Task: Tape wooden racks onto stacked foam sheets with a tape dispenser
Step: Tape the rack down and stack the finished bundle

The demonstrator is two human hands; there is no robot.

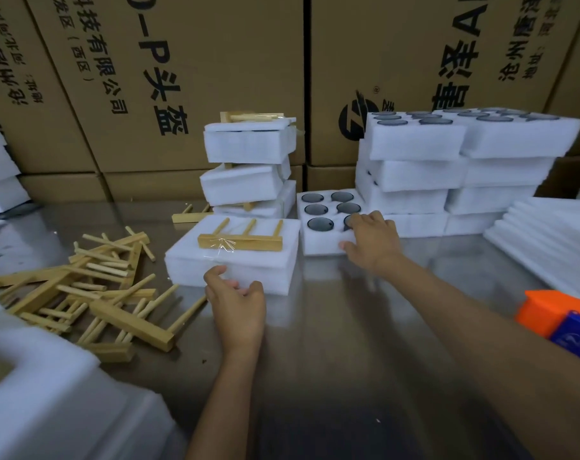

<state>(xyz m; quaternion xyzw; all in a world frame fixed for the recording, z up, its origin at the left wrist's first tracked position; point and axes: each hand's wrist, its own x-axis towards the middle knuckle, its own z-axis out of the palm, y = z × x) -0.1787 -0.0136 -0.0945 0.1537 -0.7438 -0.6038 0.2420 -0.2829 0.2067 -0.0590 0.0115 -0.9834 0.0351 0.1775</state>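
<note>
A wooden rack [240,239] lies taped on top of a white stacked foam block [235,260] at the table's middle. My left hand [237,302] is at that block's near edge, thumb and fingers curved toward its front face; whether it touches is unclear. My right hand [371,239] grips the near right corner of a foam tray [321,240] with round holes holding dark cups, just right of the block. An orange and blue tape dispenser [560,322] lies at the right edge, away from both hands.
Loose wooden racks [93,293] are heaped at the left. A leaning stack of taped foam blocks [248,167] stands behind the block. Stacked foam trays [454,167] and flat foam sheets [547,237] are at the right. Cardboard boxes [195,78] wall the back. More foam [49,393] lies near left.
</note>
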